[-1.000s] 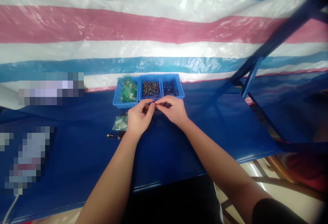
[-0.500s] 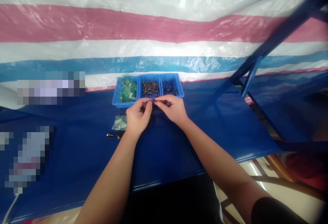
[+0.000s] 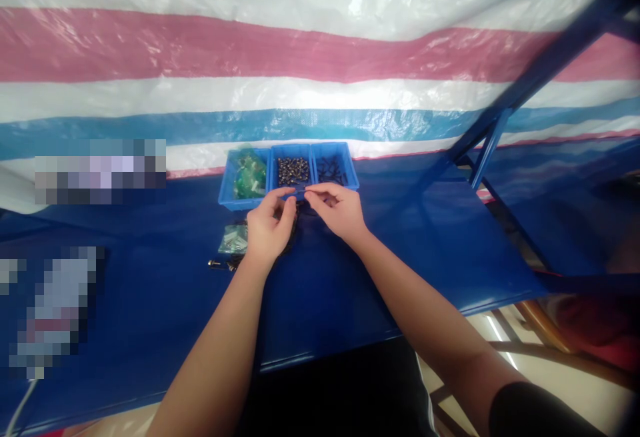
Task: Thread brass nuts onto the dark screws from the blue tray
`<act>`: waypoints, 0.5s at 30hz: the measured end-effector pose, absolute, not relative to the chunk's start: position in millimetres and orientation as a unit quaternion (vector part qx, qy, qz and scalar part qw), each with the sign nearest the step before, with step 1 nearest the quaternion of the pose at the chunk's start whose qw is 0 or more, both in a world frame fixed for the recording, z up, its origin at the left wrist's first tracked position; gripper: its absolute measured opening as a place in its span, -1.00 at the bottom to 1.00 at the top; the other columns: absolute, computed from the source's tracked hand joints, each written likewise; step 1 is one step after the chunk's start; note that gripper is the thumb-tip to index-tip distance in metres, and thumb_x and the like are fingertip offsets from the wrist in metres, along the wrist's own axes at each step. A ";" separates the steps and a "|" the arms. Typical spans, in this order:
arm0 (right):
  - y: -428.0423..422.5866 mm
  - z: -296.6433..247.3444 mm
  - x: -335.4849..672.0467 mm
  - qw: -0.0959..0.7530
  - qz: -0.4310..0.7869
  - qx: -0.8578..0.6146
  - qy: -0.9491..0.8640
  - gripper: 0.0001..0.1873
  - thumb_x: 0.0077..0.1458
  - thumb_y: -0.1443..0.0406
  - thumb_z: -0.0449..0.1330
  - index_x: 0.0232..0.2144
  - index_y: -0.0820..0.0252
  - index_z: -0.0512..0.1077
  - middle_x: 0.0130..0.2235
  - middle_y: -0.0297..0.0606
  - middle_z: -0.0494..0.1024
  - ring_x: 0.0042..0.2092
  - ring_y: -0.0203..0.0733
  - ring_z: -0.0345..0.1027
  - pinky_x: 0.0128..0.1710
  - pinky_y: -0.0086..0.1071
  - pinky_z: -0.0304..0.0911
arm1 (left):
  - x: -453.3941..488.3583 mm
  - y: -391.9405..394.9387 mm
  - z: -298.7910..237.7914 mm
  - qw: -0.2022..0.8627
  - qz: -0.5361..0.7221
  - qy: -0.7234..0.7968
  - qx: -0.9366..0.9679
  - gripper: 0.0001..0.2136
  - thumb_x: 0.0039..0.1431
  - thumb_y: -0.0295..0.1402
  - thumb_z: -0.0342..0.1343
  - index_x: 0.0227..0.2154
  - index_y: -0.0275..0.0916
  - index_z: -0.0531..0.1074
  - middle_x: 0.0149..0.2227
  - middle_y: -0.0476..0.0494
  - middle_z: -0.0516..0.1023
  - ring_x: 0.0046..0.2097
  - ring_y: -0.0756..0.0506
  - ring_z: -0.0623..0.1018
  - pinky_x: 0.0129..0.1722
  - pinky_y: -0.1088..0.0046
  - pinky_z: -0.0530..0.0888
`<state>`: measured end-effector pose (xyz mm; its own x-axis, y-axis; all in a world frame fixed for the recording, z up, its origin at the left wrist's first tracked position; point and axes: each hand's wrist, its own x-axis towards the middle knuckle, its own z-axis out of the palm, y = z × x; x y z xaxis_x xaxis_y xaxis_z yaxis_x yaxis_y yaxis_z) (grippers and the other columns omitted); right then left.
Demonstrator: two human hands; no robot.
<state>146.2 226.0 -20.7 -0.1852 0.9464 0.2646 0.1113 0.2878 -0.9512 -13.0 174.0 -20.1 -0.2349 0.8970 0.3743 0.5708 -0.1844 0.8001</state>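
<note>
My left hand [image 3: 269, 224] and my right hand [image 3: 339, 214] meet just in front of the blue bins, fingertips close together. Each is closed in a pinch; whatever lies between the fingers is too small and dark to name. Behind them stand three bins side by side: the left bin [image 3: 225, 187] has green plastic bagging in it, the middle bin [image 3: 274, 165] small brassy metal parts, the right bin [image 3: 353, 169] thin black pieces. Beside my left wrist lies a clear bag [image 3: 233, 240] of pale pieces. Dark parts with a metal-tipped end [image 3: 215, 264] are partly hidden by that hand.
The blue table [image 3: 325, 304] runs across the view. A blue metal frame [image 3: 487, 147] rises at the right, and striped plastic sheeting [image 3: 300, 50] hangs behind. Blurred-out items [image 3: 60, 304] sit on the left, one with a white cable [image 3: 21, 405].
The fingertips of my two hands have drawn slightly apart, the right ones shifting a little to the right. The bins and bag have stayed in place.
</note>
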 end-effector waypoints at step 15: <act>233.3 -25.5 151.6 0.493 0.399 -0.472 -0.612 -0.66 0.21 0.06 0.18 -0.11 0.15 0.50 -0.41 -0.32 0.57 -0.45 -0.30 0.44 -0.42 -0.41 0.38 | -13.8 175.3 -24.3 0.144 0.477 0.630 0.595 -0.74 0.33 -0.20 0.06 -0.09 -0.19 0.56 -0.51 0.03 0.52 -0.49 0.02 0.47 -0.35 0.51 0.42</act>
<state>151.6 233.3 -25.5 -0.0667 0.9715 0.2275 0.1848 0.2361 -0.9540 -13.8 175.3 -24.3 -0.2506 0.8875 0.3868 0.6129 -0.1638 0.7730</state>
